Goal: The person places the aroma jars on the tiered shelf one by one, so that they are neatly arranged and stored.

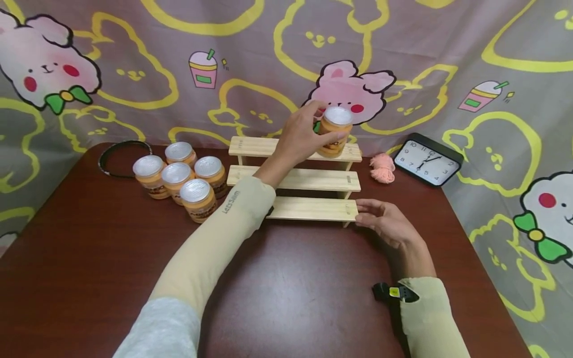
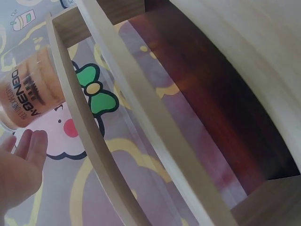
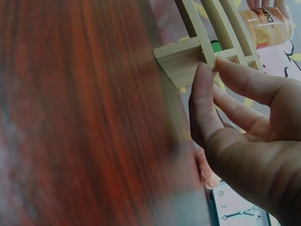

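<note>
My left hand (image 1: 304,132) grips an orange jar with a silver lid (image 1: 334,133), thumb across its front and fingers round its far left side. The jar is upright at the right end of the top step of a three-step wooden display rack (image 1: 309,208); its base overlaps that step in the head view. In the left wrist view, dark lettering shows on the jar (image 2: 33,89), with the fingers (image 2: 35,148) beside it. My right hand (image 1: 387,221) pinches the right end of the lowest step between thumb and fingers, also seen in the right wrist view.
Several more orange jars (image 1: 178,174) stand grouped left of the rack. A dark band-like loop (image 1: 102,160) lies behind them. To the right are a pink yarn skein (image 1: 382,168) and a black-framed clock (image 1: 428,159). A patterned cloth (image 1: 250,59) hangs behind the brown table (image 1: 286,288).
</note>
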`<action>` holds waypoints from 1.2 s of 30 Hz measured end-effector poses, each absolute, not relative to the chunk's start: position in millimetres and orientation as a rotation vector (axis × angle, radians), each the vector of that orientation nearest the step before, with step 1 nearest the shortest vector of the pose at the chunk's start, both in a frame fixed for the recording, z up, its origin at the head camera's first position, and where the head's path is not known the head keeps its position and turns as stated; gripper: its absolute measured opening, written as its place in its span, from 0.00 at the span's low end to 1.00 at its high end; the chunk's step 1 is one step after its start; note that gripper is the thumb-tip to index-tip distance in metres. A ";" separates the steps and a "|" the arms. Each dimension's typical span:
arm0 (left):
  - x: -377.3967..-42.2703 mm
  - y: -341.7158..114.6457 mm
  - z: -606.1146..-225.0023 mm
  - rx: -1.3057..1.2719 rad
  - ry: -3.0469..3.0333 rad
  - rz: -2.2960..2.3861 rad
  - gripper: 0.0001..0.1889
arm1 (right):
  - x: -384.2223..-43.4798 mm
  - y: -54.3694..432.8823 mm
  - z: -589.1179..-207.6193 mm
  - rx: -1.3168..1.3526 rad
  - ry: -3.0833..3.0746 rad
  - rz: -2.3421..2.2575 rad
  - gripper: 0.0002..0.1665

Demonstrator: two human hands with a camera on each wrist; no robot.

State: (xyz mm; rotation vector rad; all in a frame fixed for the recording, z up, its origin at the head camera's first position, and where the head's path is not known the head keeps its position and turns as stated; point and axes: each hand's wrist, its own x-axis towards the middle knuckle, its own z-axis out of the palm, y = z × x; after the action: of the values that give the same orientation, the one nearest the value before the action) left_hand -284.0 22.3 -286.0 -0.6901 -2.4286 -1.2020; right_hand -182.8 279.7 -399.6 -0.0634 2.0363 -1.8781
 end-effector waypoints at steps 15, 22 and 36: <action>-268.5 -9.1 -284.3 -0.627 -2.497 -1.233 0.36 | -182.1 284.1 -398.8 -0.062 2.042 -1.871 0.35; -258.5 -25.0 -289.9 -0.639 -2.534 -1.203 0.35 | -182.6 285.3 -403.0 -0.038 2.041 -1.870 0.35; -237.1 -76.5 -294.7 -0.590 -2.518 -1.261 0.33 | -183.4 280.8 -402.4 -0.051 2.033 -1.870 0.36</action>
State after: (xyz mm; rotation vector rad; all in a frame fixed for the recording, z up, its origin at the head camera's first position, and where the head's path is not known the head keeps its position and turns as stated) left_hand -237.1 -76.5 -294.7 -0.5902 -2.5183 -1.2614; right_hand -183.4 280.8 -402.4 -0.0507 2.0329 -1.8699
